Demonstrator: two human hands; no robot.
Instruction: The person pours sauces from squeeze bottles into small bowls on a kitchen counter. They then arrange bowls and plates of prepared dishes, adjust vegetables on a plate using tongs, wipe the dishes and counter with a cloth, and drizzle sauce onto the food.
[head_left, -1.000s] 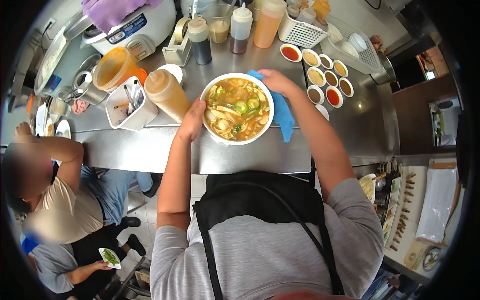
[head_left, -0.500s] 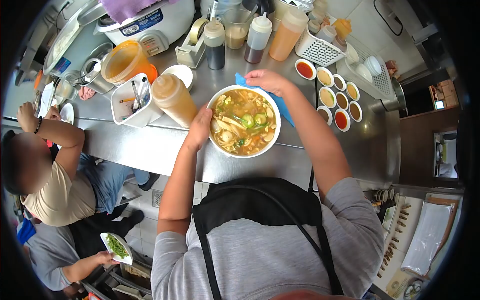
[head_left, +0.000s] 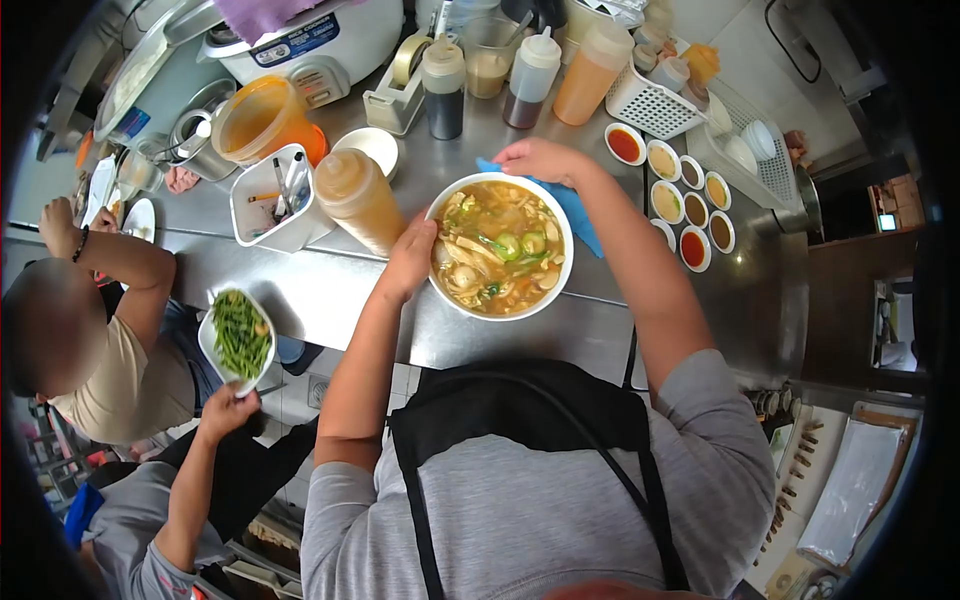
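Note:
A white bowl [head_left: 568, 268] filled with soup [head_left: 480, 225], with green pepper slices and pale chunks on top, sits on the steel counter in front of me. My left hand [head_left: 408, 262] is closed on the bowl's left rim, thumb on the edge. At the far rim my right hand [head_left: 540, 160] has its fingers closed on a blue cloth [head_left: 575, 212]. The cloth lies against the bowl's upper right side and trails down to the counter. Part of it is hidden behind my right hand and forearm.
A squeeze bottle of tan sauce [head_left: 358, 200] stands just left of the bowl. Small sauce cups [head_left: 695, 248] cluster at the right. Dark-sauce bottles [head_left: 443, 90] stand behind. A co-worker's hand [head_left: 232, 405] holds a dish of green vegetables [head_left: 240, 340] at left; another person sits beyond.
The co-worker's dish of greens has risen from low at the left to counter height. My view has shifted slightly; both my hands stay at the bowl and cloth.

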